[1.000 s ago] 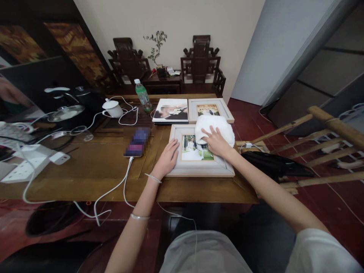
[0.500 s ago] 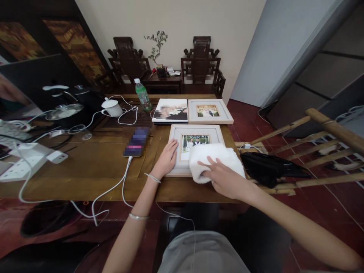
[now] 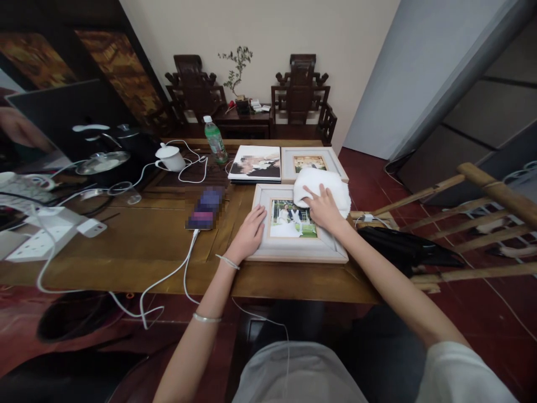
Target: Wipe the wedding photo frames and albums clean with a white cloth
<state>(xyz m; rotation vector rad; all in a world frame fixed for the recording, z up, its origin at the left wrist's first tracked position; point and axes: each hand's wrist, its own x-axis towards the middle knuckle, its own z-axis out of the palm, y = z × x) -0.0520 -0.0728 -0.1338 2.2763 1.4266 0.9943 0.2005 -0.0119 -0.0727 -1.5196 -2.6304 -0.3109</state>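
A picture frame (image 3: 289, 253) with a pale wooden border and a photo of two people lies flat near the table's front edge. My left hand (image 3: 250, 232) rests on its left border, fingers stretched out. A folded white towel (image 3: 331, 187) lies over the frame's upper right corner. My right hand (image 3: 325, 210) presses on the towel and grips it, with some fingers laid over the cloth. Behind, a second picture frame (image 3: 335, 162) is partly covered by the towel. Beside that one sits a stack of photo panels (image 3: 255, 159).
On the table (image 3: 134, 252) are a phone (image 3: 205, 209) on a white cable, a green bottle (image 3: 215, 140), a lidded white cup (image 3: 170, 157), a pot (image 3: 104, 165) and a power strip (image 3: 46, 238). A bamboo rack (image 3: 486, 173) stands at the right, near a black bag (image 3: 403, 249).
My right hand has pushed the towel from the frame's lower right up to its upper right corner, uncovering the lower right border. My left hand stays on the left border.
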